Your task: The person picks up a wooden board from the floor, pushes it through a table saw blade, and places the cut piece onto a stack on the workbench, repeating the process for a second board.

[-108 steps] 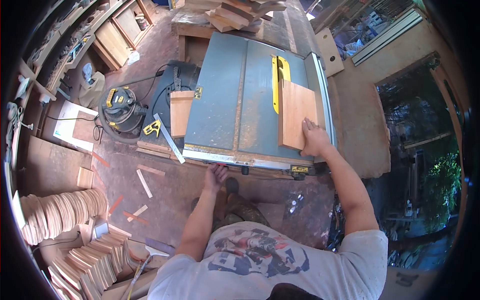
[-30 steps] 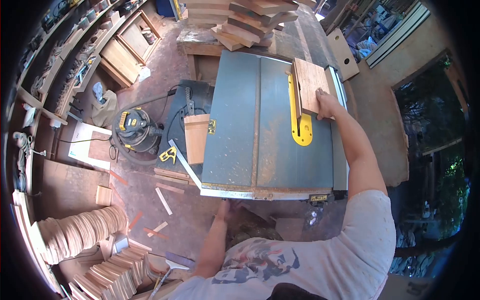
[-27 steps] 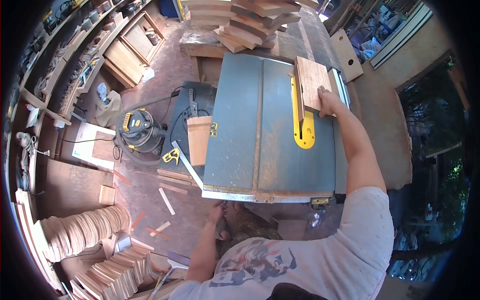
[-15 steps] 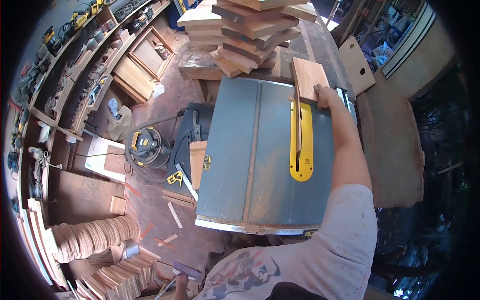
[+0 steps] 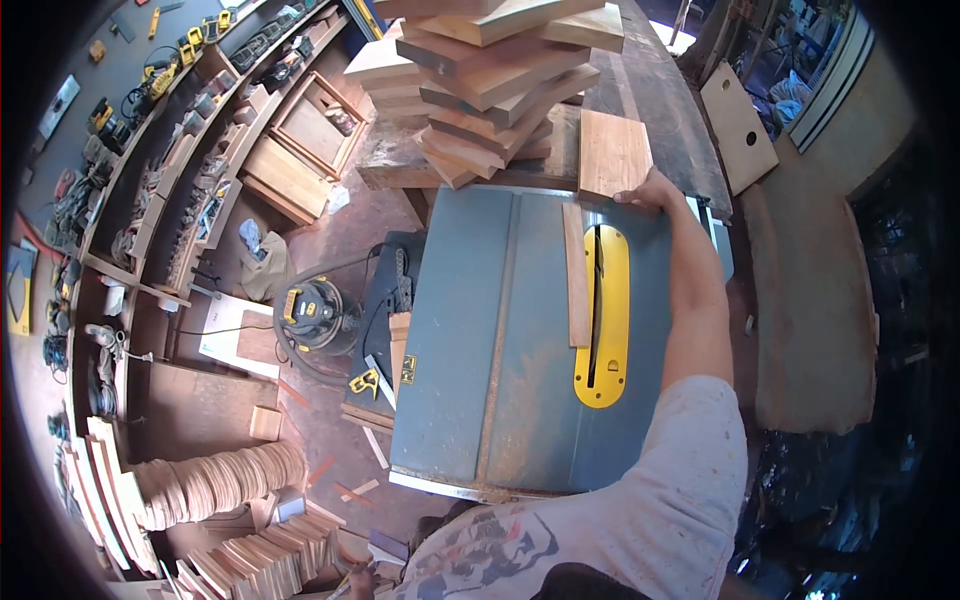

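My right hand (image 5: 648, 192) has its fingers closed on the near right corner of a flat wooden board (image 5: 613, 150), at the far edge of the grey saw table (image 5: 455, 330). A narrow wooden strip (image 5: 576, 278) lies on the table, beside and partly over the yellow insert (image 5: 612, 340) with its slot. At the bottom edge my left hand (image 5: 362, 580) is small and partly cut off, closed around something thin that I cannot make out. A purplish-grey piece (image 5: 388, 545) shows just above it.
Stacked boards (image 5: 500, 60) rise on the wooden bench (image 5: 400, 165) beyond the saw. A shop vacuum (image 5: 318, 312) and a yellow-handled square (image 5: 368, 382) are at the left, near shelves of tools. Thin wooden pieces (image 5: 225, 485) stand in rows at lower left.
The board has moved away past the insert, with my right hand still on it. The narrow strip now lies separate on the saw table. The camera view has shifted slightly.
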Tool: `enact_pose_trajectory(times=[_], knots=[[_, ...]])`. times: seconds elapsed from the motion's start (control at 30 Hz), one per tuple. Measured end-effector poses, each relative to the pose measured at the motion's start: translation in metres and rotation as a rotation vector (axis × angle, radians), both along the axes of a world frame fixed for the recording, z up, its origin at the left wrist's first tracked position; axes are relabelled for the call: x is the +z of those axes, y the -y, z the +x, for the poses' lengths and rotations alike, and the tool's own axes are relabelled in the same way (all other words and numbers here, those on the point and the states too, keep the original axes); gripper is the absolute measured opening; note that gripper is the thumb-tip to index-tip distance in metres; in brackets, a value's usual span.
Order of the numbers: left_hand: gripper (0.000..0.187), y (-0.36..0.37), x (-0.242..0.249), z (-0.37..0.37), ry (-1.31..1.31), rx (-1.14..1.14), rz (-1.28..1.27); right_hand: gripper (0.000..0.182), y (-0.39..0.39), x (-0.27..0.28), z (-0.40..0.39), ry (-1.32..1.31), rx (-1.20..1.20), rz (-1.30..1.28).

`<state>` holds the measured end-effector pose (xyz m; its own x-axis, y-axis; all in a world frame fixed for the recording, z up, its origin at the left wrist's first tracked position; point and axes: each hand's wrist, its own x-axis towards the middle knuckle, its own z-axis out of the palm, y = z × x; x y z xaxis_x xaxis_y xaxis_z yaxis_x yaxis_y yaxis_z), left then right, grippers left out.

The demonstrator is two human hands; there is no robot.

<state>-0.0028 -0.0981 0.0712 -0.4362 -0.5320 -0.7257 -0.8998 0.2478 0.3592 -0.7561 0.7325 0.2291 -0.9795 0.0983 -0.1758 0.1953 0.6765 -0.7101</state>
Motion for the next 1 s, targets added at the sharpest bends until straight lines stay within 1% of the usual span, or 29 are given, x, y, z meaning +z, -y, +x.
enact_pose_trajectory(times=[0.1,0.2,0.27,0.33,0.37,0.47,0.53,0.6,0.63,0.67,0.7,0.8,0.87,0.9,0.93,0.97,1.0], knots=[[0.024,-0.004,0.004,-0.016,-0.033,0.01,-0.008,0.097,0.005,0.004,-0.015,0.097,-0.438,-0.185],[0.025,-0.007,0.005,-0.028,-0.064,0.016,-0.017,0.079,0.014,0.014,-0.004,0.088,-0.402,-0.037],[0.026,-0.009,0.007,-0.032,-0.081,0.028,-0.023,0.068,0.012,0.016,-0.032,0.01,-0.462,-0.26],[0.027,-0.006,0.012,-0.031,-0.097,0.042,-0.025,0.056,0.021,0.024,-0.033,-0.041,-0.532,-0.484],[0.027,-0.006,0.014,-0.029,-0.104,0.053,-0.024,0.052,0.019,0.037,-0.035,-0.053,-0.514,-0.664],[0.029,-0.007,0.008,-0.018,-0.122,0.102,-0.011,0.059,0.001,0.077,-0.037,-0.194,-0.542,-0.528],[0.03,-0.011,-0.002,-0.004,-0.115,0.138,0.006,0.057,-0.032,0.088,-0.029,-0.302,-0.631,-0.674],[0.031,-0.015,-0.017,0.01,-0.099,0.161,0.031,0.06,-0.069,0.101,-0.024,-0.449,-0.673,-0.854],[0.031,-0.018,-0.027,0.018,-0.089,0.168,0.046,0.058,-0.061,0.127,-0.007,-0.524,-0.567,-0.995],[0.032,-0.02,-0.037,0.023,-0.077,0.171,0.063,0.057,-0.041,0.167,0.024,-0.595,-0.459,-1.133],[0.032,-0.022,-0.047,0.026,-0.067,0.167,0.08,0.051,-0.014,0.201,0.048,-0.63,-0.396,-1.216],[0.034,-0.023,-0.072,0.025,-0.059,0.131,0.136,0.055,0.035,0.244,0.054,-0.74,-0.348,-1.149],[0.035,-0.019,-0.088,0.018,-0.099,0.121,0.157,0.055,0.069,0.268,0.031,-0.758,-0.356,-1.214],[0.036,-0.014,-0.093,0.014,-0.143,0.125,0.154,0.046,0.095,0.285,0.018,-0.728,-0.412,-1.282],[0.036,-0.01,-0.099,0.01,-0.195,0.135,0.145,0.044,0.121,0.304,0.009,-0.716,-0.335,-1.404],[0.041,-0.004,-0.099,0.003,-0.269,0.143,0.105,0.045,0.128,0.311,-0.019,-0.681,-0.207,-1.492],[0.047,0.003,-0.099,-0.004,-0.343,0.147,0.064,0.053,0.139,0.321,-0.044,-0.704,-0.087,-1.524]])
